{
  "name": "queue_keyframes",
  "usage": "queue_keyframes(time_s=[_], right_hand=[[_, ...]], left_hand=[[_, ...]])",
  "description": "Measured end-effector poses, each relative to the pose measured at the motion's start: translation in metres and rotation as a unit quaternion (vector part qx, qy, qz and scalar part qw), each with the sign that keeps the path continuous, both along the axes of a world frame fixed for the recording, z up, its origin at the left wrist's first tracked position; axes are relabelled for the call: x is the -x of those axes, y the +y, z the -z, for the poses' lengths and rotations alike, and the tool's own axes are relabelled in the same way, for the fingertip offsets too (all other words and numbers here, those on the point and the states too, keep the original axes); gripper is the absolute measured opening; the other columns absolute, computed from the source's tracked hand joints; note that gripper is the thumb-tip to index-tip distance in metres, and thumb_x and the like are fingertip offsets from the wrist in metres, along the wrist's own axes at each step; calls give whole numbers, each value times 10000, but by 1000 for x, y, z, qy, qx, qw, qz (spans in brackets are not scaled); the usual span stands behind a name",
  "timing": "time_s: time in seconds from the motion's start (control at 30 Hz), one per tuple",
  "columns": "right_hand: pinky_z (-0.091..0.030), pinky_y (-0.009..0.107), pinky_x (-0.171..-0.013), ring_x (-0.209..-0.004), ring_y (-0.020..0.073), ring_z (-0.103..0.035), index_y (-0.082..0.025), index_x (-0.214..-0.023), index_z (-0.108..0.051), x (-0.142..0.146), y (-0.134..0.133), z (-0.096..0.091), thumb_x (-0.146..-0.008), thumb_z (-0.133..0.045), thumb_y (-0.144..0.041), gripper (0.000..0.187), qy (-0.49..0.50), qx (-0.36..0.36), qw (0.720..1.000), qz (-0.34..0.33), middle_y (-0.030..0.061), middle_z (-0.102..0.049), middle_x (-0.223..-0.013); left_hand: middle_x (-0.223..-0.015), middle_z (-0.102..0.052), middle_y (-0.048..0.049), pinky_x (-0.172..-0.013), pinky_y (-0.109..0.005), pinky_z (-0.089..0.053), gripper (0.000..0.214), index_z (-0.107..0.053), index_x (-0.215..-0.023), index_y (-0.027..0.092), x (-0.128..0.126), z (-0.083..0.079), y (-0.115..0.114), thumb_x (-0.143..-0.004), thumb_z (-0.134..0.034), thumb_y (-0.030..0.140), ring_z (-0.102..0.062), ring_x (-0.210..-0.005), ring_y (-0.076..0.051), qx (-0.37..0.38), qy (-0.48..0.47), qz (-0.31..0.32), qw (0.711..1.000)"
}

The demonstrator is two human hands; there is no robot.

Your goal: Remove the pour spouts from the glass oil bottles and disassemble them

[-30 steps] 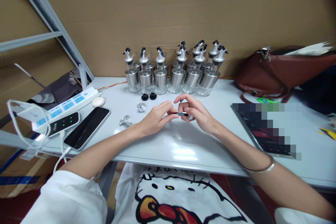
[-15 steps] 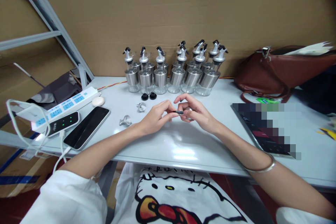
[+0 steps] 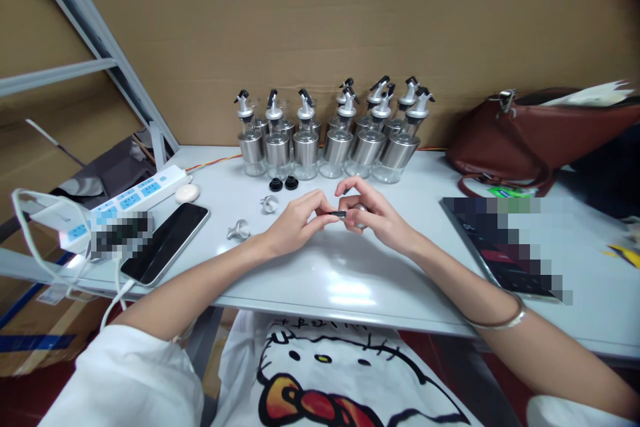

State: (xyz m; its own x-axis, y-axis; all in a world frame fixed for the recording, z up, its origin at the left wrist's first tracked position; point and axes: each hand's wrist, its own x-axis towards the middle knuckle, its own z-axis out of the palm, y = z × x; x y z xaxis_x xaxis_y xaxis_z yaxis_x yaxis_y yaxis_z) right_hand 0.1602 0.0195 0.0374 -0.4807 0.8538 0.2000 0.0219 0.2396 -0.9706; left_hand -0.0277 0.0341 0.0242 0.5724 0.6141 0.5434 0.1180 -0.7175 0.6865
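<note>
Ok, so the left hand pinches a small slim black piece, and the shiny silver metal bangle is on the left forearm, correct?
Wrong arm: the head view shows the shiny silver metal bangle on the right forearm. The left hand does pinch the small slim black piece.

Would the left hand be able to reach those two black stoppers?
Probably yes: the black stoppers lie just beyond the left hand, nothing standing between, though it is pinching a small dark part.
</note>
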Motion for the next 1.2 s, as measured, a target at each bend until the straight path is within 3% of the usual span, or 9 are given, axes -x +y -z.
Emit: queue_keyframes(time_s=[0.3, 0.47, 0.6, 0.7, 0.93, 1.2], right_hand=[[-306, 220, -467, -500, 84, -410, -210, -971, -416, 3, 0, -1, -735, -479, -219, 245, 18, 9, 1000, 15, -73, -463, -630], [-311, 232, -480, -505, 92, -419, -206, -988, -424, 3, 0, 0, -751, -476, -233, 244, 36, 25, 999, 14, -63, -485, -634], [-305, 237, -490, -504, 94, -416, -206, -999, -424, 1, 0, 1, -797, -473, -266, 217, 44, 25, 999, 8, -61, -489, -634], [-305, 238, -488, -497, 96, -417, -206, -1004, -423, 1, 1, 2, -808, -472, -276, 213, 36, 22, 999, 7, -68, -475, -613], [-303, 228, -469, -489, 87, -417, -182, -931, -477, 2, 0, -3, -837, -476, -331, 176, 1, -5, 1000, -4, -53, -494, -594], [-298, 225, -464, -485, 75, -401, -155, -865, -580, 2, 1, -1, -860, -524, -407, 259, -10, -37, 999, -7, -29, -519, -607]], left_hand=[[-708, -519, 19, -652, -249, -406, 186, -529, -780, 167, -1, 1, 0, -890, -551, 315, -497, -642, -109, 28, -1, -6, 1000], [-770, -558, -2, -730, -273, -426, 303, -522, -788, 168, -2, -2, -1, -865, -545, 461, -538, -710, -122, 130, -16, 10, 991], [-794, -555, 6, -701, -264, -420, 346, -487, -846, 172, -3, -1, -1, -887, -478, 515, -530, -671, -102, 235, -9, 33, 971], [-755, -523, 9, -682, -263, -409, 398, -489, -780, 162, -3, 0, -2, -914, -407, 528, -511, -652, -100, 276, 17, 75, 958], [-700, -484, 26, -677, -264, -393, 379, -476, -741, 159, -5, 2, -3, -901, -453, 502, -490, -627, -95, 303, -7, 99, 948], [-662, -470, 33, -636, -251, -388, 372, -478, -744, 161, -5, 4, -3, -908, -437, 491, -476, -603, -96, 294, -4, 96, 951]])
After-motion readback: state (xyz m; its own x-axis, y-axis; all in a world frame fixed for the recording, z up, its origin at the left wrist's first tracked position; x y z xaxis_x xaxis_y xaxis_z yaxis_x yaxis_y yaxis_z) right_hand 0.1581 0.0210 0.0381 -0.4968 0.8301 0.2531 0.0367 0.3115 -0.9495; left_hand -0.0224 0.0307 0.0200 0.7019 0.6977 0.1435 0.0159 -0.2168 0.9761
